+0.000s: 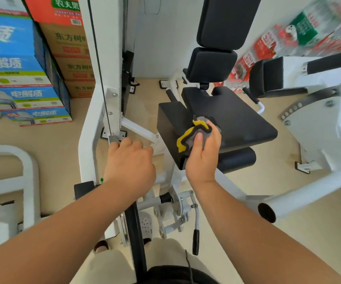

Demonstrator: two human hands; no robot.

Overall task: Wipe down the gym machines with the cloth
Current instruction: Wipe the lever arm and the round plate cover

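Two hands were in view over the machine. Your right hand (203, 152) gripped the cloth (194, 134), a bunched grey rag with a yellow and black edge. The thumb lay across its top and the fingers curled round its far side, so most of the cloth stuck out ahead and to the left of your palm. The cloth was pressed against the front left corner of the black seat pad (237, 119).

Your left hand (128, 162) sat to the left of the seat pad, knuckles up and fingers curled downward beside the white frame (102, 78). From this view you could not tell whether they closed on a bar or on nothing.

Behind the seat pad rose the black backrest (224, 21). Well to the left of the seat pad stood stacked blue boxes (12, 64) and brown cartons (71, 48), all shut, with their contents hidden. Behind and to the right of the seat pad lay shrink-wrapped packs of bottles (288, 35), too blurred to read.
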